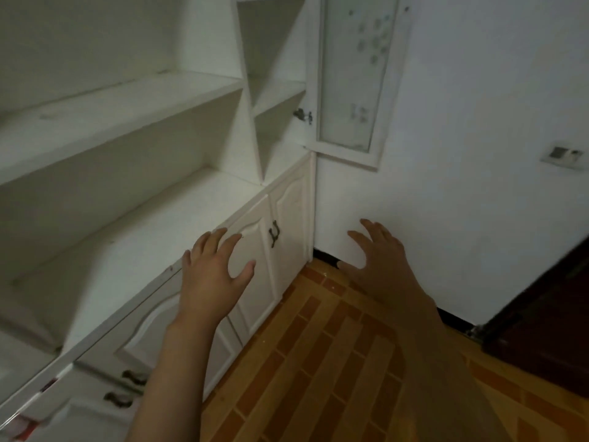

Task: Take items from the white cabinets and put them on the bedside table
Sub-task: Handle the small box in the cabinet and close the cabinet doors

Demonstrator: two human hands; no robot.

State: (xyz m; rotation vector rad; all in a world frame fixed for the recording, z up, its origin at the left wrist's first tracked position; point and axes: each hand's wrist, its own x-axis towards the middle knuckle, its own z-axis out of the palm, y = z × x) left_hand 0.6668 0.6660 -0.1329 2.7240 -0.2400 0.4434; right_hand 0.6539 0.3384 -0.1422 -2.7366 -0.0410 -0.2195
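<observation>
The white cabinets fill the left of the head view, with bare open shelves above and closed lower doors below. My left hand hovers with fingers spread in front of a lower door, near its dark metal handle. My right hand is also spread and holds nothing, out in front of the white wall to the right of the cabinets. No items show on the shelves. The bedside table is not in view.
A frosted-glass cabinet door stands swung open against the white wall. More dark handles sit on the lower doors at bottom left. The floor has orange-brown tiles. A dark wooden door is at right, a wall socket above it.
</observation>
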